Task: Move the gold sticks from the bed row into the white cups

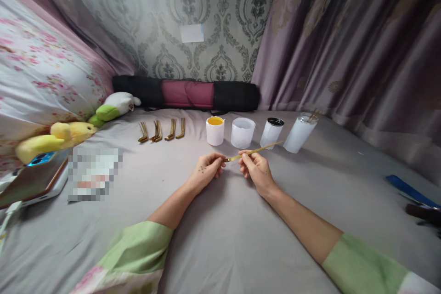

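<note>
Left hand and right hand pinch one slim golden-brown tapered stick; white cylindrical yellow-filled cup at eleven o'clock.

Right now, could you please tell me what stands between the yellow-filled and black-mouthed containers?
A translucent whitish tub stands between them in the head view.

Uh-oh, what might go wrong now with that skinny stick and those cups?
The thin stick might bump the dark-mouthed cup, since its end crosses in front of it in this view; the gap is hard to judge. The tall container might tip if nudged, being narrow and standing on soft-looking grey cloth. The stick might bend if the left hand and right hand pull, since both hold it.
</note>
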`<state>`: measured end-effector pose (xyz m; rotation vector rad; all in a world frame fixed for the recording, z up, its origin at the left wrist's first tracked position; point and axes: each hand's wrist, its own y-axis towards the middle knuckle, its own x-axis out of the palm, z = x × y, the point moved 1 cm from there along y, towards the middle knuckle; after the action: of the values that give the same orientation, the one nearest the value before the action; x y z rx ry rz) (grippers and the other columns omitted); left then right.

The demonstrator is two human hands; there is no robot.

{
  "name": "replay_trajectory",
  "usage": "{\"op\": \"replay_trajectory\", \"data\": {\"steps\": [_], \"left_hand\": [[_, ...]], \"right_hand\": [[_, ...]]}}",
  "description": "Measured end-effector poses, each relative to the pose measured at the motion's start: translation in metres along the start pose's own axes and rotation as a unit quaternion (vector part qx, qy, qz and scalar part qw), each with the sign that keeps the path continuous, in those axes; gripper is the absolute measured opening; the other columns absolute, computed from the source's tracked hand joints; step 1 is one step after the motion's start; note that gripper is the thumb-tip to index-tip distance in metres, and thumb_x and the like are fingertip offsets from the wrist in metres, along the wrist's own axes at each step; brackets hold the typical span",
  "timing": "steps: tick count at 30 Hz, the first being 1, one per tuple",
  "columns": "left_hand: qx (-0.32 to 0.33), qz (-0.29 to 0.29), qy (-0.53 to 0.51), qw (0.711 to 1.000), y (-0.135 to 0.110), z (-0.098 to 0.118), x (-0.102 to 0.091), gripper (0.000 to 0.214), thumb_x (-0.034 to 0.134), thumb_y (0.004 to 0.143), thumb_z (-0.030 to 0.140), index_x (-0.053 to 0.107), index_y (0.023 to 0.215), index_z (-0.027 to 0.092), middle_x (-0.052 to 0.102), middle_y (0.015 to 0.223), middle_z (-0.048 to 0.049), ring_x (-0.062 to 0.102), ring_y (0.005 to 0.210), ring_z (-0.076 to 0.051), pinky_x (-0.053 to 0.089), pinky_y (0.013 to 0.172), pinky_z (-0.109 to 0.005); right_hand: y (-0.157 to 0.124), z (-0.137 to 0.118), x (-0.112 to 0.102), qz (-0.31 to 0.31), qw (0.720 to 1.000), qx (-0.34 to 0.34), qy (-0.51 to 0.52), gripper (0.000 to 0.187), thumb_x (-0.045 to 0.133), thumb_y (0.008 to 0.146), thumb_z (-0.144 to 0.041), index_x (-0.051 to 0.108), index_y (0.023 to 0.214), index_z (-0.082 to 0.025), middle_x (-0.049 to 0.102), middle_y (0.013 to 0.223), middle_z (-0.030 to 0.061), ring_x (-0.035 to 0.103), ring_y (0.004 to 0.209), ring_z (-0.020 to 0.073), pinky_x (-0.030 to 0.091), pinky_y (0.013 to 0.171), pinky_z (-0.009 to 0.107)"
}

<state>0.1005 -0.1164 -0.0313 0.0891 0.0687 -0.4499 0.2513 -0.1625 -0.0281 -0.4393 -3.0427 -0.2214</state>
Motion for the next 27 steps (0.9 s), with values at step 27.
{"op": "replay_trajectory", "data": {"steps": [27], "left_hand": [[-0.172,-0.114,-0.253,0.945,-0.0065,0.0067,0.0095,0.022,0.052,0.076,0.022,0.055,0.092,0.008,0.057,0.069,-0.0062,0.049,0.050,-0.007,0.035,0.041,-0.016]], "right_hand": [[-0.0071,-0.0027,-0.0069,-0.012,0.999,0.012,-0.027,0.027,0.048,0.073,-0.038,0.054,0.086,-0.016,0.052,0.061,-0.0026,0.046,0.043,0.0049,0.032,0.033,0.014]]}}
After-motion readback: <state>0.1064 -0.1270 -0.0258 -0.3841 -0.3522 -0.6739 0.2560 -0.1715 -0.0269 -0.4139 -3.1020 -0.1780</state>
